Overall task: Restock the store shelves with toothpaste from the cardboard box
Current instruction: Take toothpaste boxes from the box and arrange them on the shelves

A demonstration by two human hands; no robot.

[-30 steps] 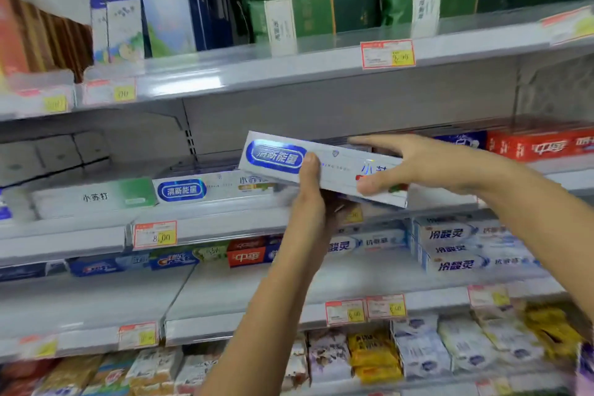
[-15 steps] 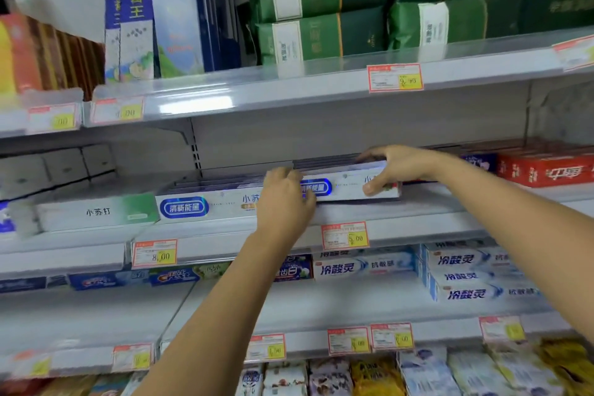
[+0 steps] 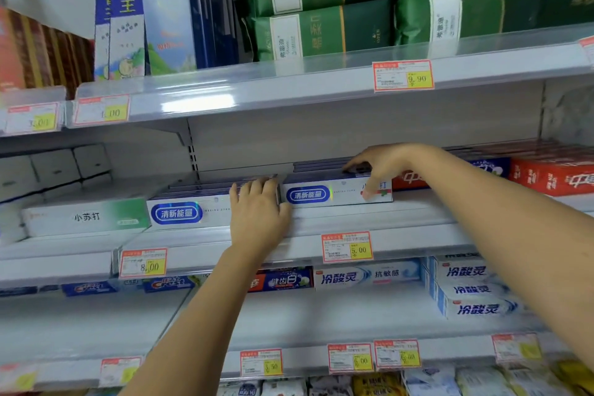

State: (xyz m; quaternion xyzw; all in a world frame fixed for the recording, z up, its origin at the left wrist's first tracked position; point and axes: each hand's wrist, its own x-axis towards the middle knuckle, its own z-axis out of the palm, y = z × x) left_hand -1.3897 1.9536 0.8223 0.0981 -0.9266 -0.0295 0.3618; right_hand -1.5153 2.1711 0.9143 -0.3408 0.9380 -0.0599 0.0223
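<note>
While both arms reach up to the middle shelf (image 3: 401, 219), the person's right hand (image 3: 382, 167) lies over the right end of a white toothpaste box (image 3: 328, 193) with a blue oval label. The fingers curl over the box's top back edge and the thumb (image 3: 369, 191) presses its front face, so the box is pinched between them. It lies lengthwise on the shelf, front face outward, on top of other flat boxes of the same kind.

The left hand (image 3: 257, 212) rests flat, fingers together and stretched out, palm against the right end of a second box of the same brand (image 3: 189, 212), which sits just left of the held one. It covers that end and closes on nothing.

A green and white carton (image 3: 86, 217) lies just left of that box. Red toothpaste boxes (image 3: 553, 175) stand to the right of the held box, beyond the right forearm. Under the shelf edge hangs a price tag reading 5.00 (image 3: 347, 251), and another reading 8.00 (image 3: 143, 264) sits further left. One shelf down lie blue and white toothpaste cartons (image 3: 466, 289). Green packs (image 3: 324, 29) are stacked on the top shelf, beside upright blue packages (image 3: 119, 10).
</note>
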